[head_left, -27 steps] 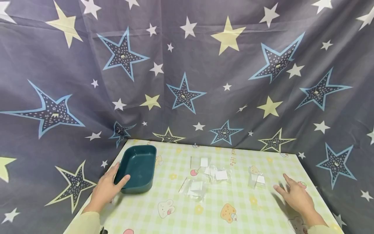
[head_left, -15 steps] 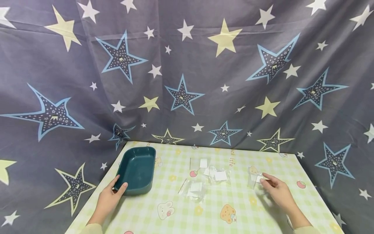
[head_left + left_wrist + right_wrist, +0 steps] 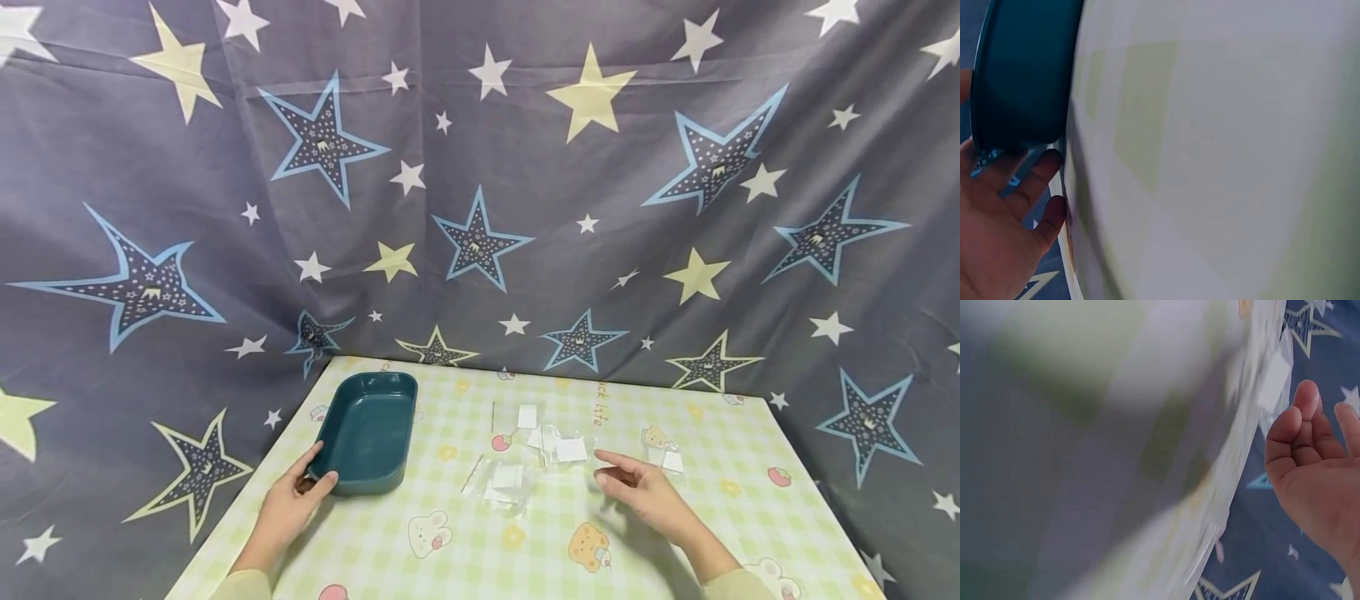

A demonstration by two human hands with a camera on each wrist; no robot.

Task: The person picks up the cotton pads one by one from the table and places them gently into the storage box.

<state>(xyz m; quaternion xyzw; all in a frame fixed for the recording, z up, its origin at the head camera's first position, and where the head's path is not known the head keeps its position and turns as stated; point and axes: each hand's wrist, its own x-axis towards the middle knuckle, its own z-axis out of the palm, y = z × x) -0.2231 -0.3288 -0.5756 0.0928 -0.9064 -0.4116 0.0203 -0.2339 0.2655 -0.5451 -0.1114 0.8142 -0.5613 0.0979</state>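
Note:
A dark teal rectangular dish [image 3: 367, 437] sits at the left of the table. My left hand [image 3: 288, 504] grips its near left corner, thumb on one side and fingers on the other; in the left wrist view fingers [image 3: 1038, 181] curl below the dish wall [image 3: 1025, 75]. My right hand [image 3: 648, 496] hovers just right of a clear plastic bag with a white label [image 3: 570, 451], thumb and forefinger apart with nothing visible between them. The right wrist view has loosely bent fingers [image 3: 1285, 428] beside a white label in clear plastic [image 3: 1274, 381].
More clear bags lie on the table: one with a white label [image 3: 528, 417] behind, another [image 3: 505, 479] in front, and a small one [image 3: 670, 461] to the right. A pale green checked cloth [image 3: 465, 567] covers the tabletop. A grey star-print curtain [image 3: 480, 142] hangs around it.
My right hand has come in from the right, passed over the small right-hand bag and moved left to the middle bags. My left hand has closed on the dish corner; the dish has shifted slightly right.

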